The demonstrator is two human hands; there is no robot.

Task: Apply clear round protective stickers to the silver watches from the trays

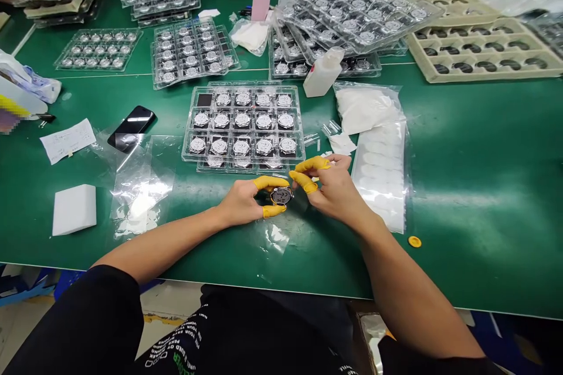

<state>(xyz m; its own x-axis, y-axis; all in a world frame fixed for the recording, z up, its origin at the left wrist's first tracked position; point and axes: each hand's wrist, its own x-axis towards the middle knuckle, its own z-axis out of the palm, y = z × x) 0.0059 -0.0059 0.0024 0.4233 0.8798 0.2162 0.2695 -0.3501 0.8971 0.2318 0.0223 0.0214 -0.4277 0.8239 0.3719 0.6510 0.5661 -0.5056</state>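
Note:
My left hand grips a watch head by its edge between thumb and finger, both in yellow finger cots. The dark round face is turned up, above the green table. Just right of it, my right hand has its yellow-covered thumb and forefinger pinched together. Whether anything small sits in that pinch I cannot make out. Beyond the hands lies a clear plastic tray with rows of similar watch heads under white covers. Its far left compartment shows only a black bottom. Another loaded tray shows beneath it.
Stacked trays stand at the back, near a white bottle and a pink bottle. White packets in plastic lie right. A phone, plastic film and white foam block lie left. Other people sit opposite.

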